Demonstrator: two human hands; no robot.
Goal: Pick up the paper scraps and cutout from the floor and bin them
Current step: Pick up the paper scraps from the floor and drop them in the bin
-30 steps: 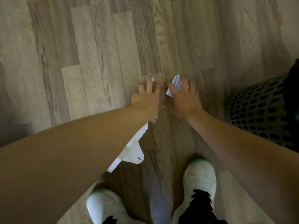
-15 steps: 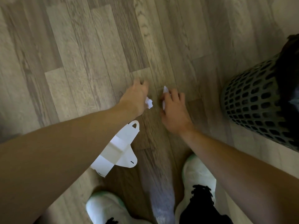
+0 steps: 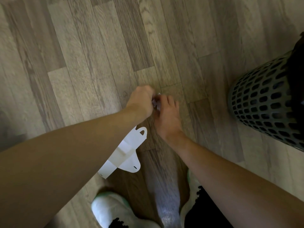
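A: Where are the paper scraps (image 3: pixel 156 102)?

B: Pinched between both hands, low over the floor (image 3: pixel 82 46). Left hand (image 3: pixel 142 100) is curled shut on them; right hand (image 3: pixel 166 112) is partly closed, fingertips meeting them.

A: And the cutout (image 3: pixel 126 153)?

B: Flat on the floor, under the left forearm. The bin (image 3: pixel 263 102) stands well apart to the right.

A: Risk?

B: Small scraps could slip out during the handover, since the grip is only fingertips.

The scene is being viewed from one head-worn camera, aimed steeply down at the floor (image 3: pixel 85 51), with fingers (image 3: pixel 166 100) being framed close, near centre.
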